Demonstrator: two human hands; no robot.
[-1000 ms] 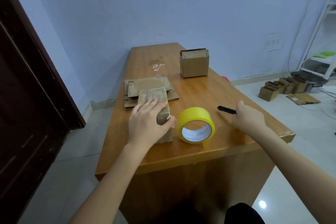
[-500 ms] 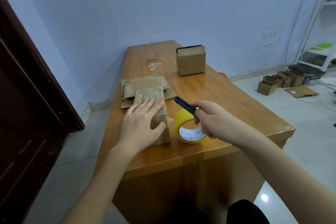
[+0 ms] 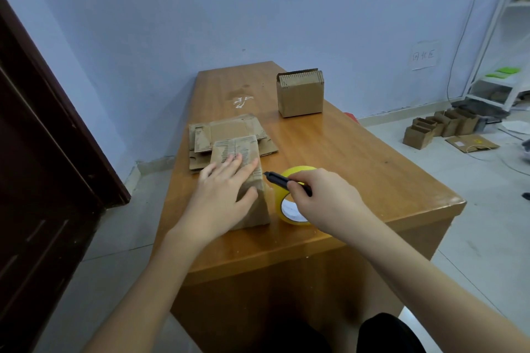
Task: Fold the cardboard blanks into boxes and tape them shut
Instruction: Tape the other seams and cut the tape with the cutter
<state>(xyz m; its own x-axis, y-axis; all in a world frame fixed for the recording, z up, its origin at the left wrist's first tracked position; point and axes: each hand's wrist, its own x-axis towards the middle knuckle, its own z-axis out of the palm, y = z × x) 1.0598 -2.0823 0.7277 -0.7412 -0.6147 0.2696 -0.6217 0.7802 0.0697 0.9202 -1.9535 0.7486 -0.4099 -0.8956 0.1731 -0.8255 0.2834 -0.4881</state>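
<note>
Right hand (image 3: 324, 203) with gripped black cutter (image 3: 286, 182) now nearer flat-pressed left hand (image 3: 220, 195), wooden table (image 3: 358, 157), blue wall (image 3: 286, 8).

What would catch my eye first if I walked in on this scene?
Probably the yellow tape roll standing on edge near the wooden table's front. Beside it, the left hand presses a cardboard box, while the right hand points a black cutter at it.

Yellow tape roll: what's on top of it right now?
The right hand gripping a black cutter hovers over the yellow tape roll, hiding its right side; whether they touch is unclear.
</note>
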